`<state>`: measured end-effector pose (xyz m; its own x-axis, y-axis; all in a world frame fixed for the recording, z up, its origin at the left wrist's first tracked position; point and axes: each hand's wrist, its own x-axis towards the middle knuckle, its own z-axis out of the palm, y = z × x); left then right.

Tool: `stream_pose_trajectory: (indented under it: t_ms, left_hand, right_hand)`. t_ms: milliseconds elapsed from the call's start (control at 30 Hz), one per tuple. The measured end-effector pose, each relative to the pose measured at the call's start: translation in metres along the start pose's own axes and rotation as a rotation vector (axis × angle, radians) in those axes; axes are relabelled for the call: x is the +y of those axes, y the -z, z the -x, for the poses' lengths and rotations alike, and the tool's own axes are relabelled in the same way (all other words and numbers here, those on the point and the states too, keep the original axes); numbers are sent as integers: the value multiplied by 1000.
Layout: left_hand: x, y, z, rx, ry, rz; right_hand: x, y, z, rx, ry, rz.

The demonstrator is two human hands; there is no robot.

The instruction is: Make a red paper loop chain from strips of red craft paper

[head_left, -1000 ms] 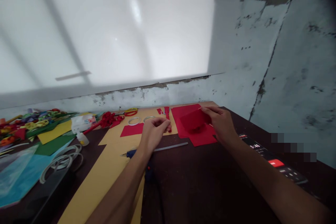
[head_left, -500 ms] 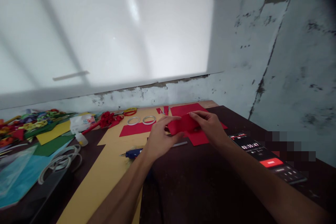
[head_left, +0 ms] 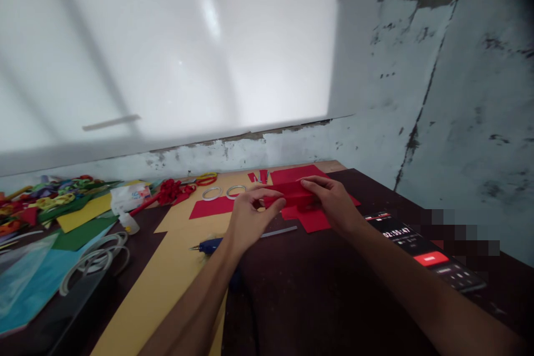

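Both of my hands are on one folded piece of red paper [head_left: 292, 193], which I hold just above the table [head_left: 334, 289] over the other red sheets [head_left: 317, 219]. My left hand [head_left: 250, 217] pinches its left end between thumb and fingers; my right hand [head_left: 334, 203] clamps the right end, fingers on top and thumb beneath. I judge that I am in the middle of pressing a fold along the paper's length. The next move would call for keeping both ends level and running the fingers along the crease so the edges stay matched.

Just below my hands lie a thin grey strip [head_left: 279, 231] and a blue-handled tool [head_left: 211, 245] on the tan sheet [head_left: 167, 278]. Two tape rings [head_left: 225, 192] sit beyond, near a flat red strip [head_left: 206, 207]. A phone [head_left: 425, 250] with a timer lies to the right. No box or tray shows; a small white bottle [head_left: 129, 223] stands at left, its contents unseen.
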<state>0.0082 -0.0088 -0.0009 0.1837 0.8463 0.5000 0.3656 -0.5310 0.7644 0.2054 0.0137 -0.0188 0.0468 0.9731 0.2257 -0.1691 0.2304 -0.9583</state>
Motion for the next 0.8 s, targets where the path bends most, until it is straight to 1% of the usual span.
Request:
stream_pose_trajectory:
  t_ms: [133, 200, 267, 367, 467, 533, 600, 667, 800]
  left_hand:
    - [-4, 1, -3, 117, 53, 84]
    - [-3, 2, -4, 138, 66, 137]
    - [1, 3, -4, 133, 72, 180]
    - [8, 4, -3, 114, 79, 153]
    - [12, 4, -1, 76, 38, 99]
    - [12, 3, -1, 45, 3, 118]
    - [10, 2, -1, 39, -7, 138]
    - [9, 3, -1, 54, 1, 131]
    - [8, 5, -1, 75, 25, 113]
  right_hand:
    - [-4, 0, 3, -105, 67, 8]
    - [-7, -2, 6, -148, 107, 26]
    - [-10, -3, 8, -165, 153, 79]
    - [-11, -5, 10, -117, 206, 148]
    - [-10, -6, 9, -54, 260, 179]
    - [-9, -6, 8, -30, 293, 198]
    - [-8, -7, 8, -16, 306, 212]
    - [-9, -7, 9, -20, 303, 212]
    - [-11, -7, 12, -87, 292, 200]
